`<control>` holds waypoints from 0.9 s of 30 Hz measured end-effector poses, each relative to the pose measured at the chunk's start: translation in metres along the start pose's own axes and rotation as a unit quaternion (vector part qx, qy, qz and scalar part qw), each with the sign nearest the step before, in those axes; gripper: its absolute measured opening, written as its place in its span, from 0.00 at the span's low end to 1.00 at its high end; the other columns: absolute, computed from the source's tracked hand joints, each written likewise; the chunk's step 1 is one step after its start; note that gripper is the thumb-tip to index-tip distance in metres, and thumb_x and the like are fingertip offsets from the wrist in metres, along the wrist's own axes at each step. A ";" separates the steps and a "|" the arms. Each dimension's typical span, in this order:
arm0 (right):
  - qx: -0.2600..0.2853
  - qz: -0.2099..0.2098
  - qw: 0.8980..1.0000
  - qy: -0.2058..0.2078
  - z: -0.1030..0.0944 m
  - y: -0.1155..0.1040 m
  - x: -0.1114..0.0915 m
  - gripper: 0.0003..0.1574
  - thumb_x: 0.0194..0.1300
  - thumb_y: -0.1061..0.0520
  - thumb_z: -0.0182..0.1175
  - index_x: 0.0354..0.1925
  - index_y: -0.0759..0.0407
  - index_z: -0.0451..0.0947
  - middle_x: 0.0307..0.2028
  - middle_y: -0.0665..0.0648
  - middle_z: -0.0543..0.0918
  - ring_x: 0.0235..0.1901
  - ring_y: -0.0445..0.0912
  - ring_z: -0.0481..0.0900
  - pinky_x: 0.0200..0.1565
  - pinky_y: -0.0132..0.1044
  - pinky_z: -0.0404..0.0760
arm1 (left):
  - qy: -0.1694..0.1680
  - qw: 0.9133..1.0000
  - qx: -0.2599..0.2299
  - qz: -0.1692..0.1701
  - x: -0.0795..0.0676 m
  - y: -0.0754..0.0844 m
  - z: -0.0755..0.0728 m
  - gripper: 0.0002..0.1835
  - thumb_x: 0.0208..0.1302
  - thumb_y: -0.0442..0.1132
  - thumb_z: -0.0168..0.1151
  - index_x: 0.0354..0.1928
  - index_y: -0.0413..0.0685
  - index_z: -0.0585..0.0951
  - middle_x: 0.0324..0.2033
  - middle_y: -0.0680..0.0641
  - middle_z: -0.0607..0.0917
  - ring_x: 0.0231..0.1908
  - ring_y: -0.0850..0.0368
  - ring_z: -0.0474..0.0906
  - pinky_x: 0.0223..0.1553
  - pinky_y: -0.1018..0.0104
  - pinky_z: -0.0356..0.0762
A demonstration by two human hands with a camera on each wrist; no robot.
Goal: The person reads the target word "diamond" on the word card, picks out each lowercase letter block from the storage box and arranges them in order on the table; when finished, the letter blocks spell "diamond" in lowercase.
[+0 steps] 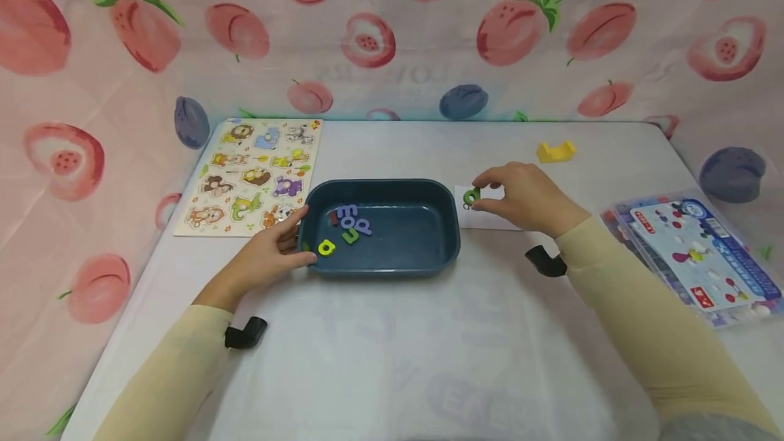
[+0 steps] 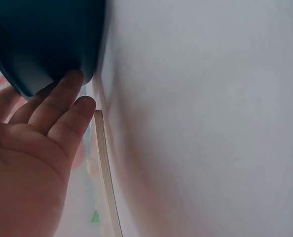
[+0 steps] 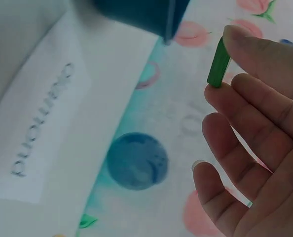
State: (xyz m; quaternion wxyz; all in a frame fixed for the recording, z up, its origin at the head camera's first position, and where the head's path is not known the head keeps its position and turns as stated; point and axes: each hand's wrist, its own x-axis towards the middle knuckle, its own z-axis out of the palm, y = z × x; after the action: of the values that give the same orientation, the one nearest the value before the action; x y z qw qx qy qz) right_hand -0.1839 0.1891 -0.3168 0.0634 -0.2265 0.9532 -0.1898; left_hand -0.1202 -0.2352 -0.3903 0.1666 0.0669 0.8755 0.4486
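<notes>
Currently the right hand (image 1: 529,197) pinches a green letter (image 1: 470,197) between thumb and forefinger, clamped by its edges. In the head view the letter has a round loop and overlaps the left part of a white card (image 1: 499,220), which lies just right of the tray (image 1: 442,260). The right wrist view shows the letter edge-on and raised clear of the card, with the other fingers loosely bent and apart from it. Print on the card appears to read "diamond".

The left hand (image 1: 265,255) holds the left end of the tray, thumb at the near corner and fingers against the outer wall; the left wrist view shows their tips on that wall.

Inside the blue tray, toward its left side, more letters lie close together: a purple m (image 1: 347,210), a purple o (image 1: 348,222), a purple letter with a stem (image 1: 363,226), a green n (image 1: 350,236) and a small red piece (image 1: 333,218). A yellow letter (image 1: 327,248) lies a little apart, nearer the left hand.

Behind the left hand, an animal board (image 1: 263,167) lies flat on the white table (image 1: 367,359). A yellow piece (image 1: 556,152) sits beyond the right hand, and a clear box (image 1: 704,254) of coloured bits is near the right forearm. Fruit-printed cloth (image 1: 422,39) hangs behind.
</notes>
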 end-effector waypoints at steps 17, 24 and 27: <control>0.001 0.003 1.000 -0.031 0.041 0.021 0.002 0.20 0.61 0.55 0.70 0.51 0.62 0.85 0.43 0.58 0.87 0.44 0.56 0.80 0.48 0.51 0.77 | 0.001 1.000 -0.004 0.001 0.000 -0.002 0.000 0.51 0.62 0.48 0.73 0.80 0.60 0.52 0.71 0.34 0.64 0.66 0.37 0.68 0.63 0.47 0.68; -0.007 -0.007 0.999 -0.043 0.051 0.024 0.005 0.19 0.61 0.58 0.69 0.50 0.62 0.85 0.45 0.58 0.87 0.46 0.56 0.82 0.50 0.52 0.79 | 0.000 1.000 -0.004 -0.001 0.001 -0.002 0.000 0.51 0.61 0.49 0.73 0.80 0.60 0.52 0.71 0.34 0.64 0.66 0.37 0.68 0.63 0.46 0.68; -0.008 -0.007 0.999 -0.048 0.053 0.023 0.006 0.19 0.61 0.58 0.69 0.50 0.63 0.85 0.46 0.59 0.87 0.47 0.57 0.82 0.51 0.53 0.78 | 0.001 1.000 -0.001 -0.001 0.001 -0.001 0.000 0.51 0.61 0.49 0.73 0.80 0.60 0.52 0.71 0.34 0.64 0.66 0.37 0.68 0.63 0.46 0.68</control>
State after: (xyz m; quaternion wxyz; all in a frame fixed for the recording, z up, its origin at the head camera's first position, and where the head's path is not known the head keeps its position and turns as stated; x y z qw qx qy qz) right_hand -0.1871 0.1877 -0.3751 0.1061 -0.2425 0.9491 -0.1710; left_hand -0.1208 -0.2357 -0.3917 0.1661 0.0650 0.8753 0.4495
